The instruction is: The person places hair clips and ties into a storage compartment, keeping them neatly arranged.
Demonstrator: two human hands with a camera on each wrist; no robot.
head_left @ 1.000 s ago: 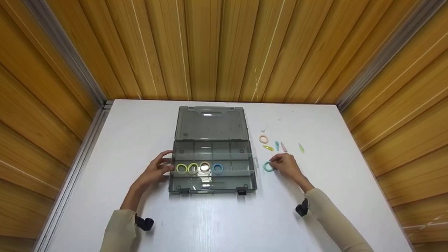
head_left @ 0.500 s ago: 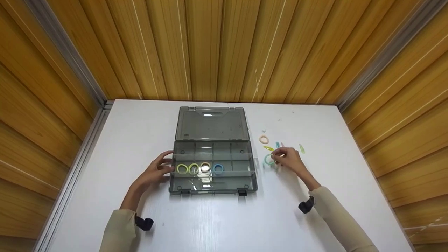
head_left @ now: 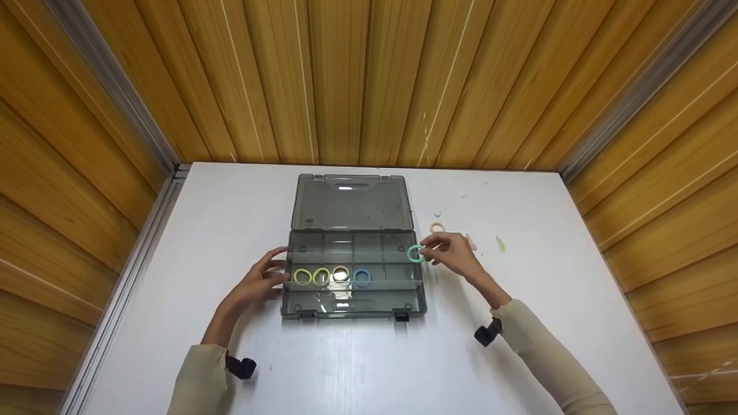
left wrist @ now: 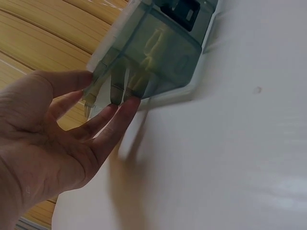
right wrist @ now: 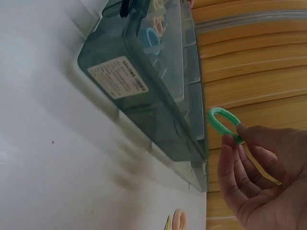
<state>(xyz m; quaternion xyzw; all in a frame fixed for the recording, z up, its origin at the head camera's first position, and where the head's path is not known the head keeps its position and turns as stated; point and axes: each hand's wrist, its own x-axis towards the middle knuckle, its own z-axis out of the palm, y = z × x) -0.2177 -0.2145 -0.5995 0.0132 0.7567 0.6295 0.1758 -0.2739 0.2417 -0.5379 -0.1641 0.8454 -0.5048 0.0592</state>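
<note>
In the head view a translucent grey compartment box stands on the table with its lid folded back. My left hand touches the box's left side with extended fingertips; in the left wrist view these fingertips meet the side wall. My right hand pinches a green hair tie between thumb and fingers, raised at the box's right edge. In the middle row lie two yellow hair ties, a peach hair tie and a blue hair tie.
Right of the box lie a peach hair tie and a light green hair clip. A pink hair clip is partly hidden by my right hand. A yellow clip shows in the right wrist view. Wood-patterned walls enclose the table.
My right hand has lifted the green hair tie off the table and carried it left to the box's right edge. My left hand has stayed at the box's side.
</note>
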